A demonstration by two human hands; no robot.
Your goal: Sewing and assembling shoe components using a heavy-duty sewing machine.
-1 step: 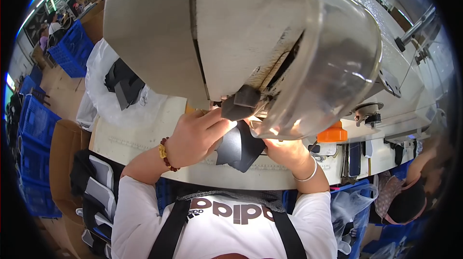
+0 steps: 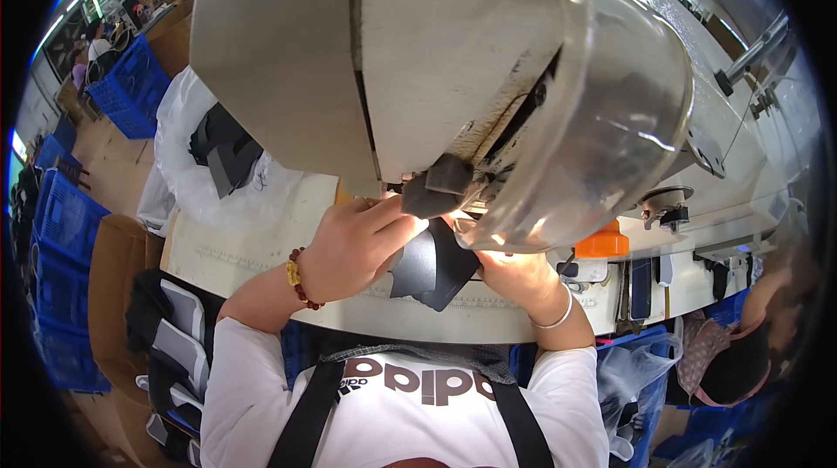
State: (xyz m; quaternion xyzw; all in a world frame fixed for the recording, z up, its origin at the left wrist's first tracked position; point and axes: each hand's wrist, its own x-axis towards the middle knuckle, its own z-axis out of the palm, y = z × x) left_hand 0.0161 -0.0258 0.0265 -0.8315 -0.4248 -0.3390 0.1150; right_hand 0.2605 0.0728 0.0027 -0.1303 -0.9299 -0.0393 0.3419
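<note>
A sewing machine head [image 2: 453, 58] fills the upper middle, with a clear plastic guard [image 2: 610, 119] on its right side. Below it lies a dark grey and black material piece [image 2: 433, 267], in overlapping layers, on the white worktable [image 2: 261, 237]. My left hand [image 2: 353, 246] is closed on the piece's left side, its fingertips reaching under the machine head, where they are partly hidden. On the right edge, my right hand [image 2: 517, 279] pinches the same piece, its fingertips partly behind the guard. Light shines on the piece between both hands. The needle area is mostly hidden.
A white plastic bag [image 2: 179, 167] with dark pieces [image 2: 227, 150] stands at left. An orange object [image 2: 602, 241] sits right of my right hand. Blue crates [image 2: 70, 224] and a cardboard box [image 2: 122, 294] flank the table. Another person [image 2: 737, 363] is at the right.
A small part now shows in the slot of the sewing machine head, and the machine head appears shifted very slightly right. Both hands and the dark material piece look unmoved.
</note>
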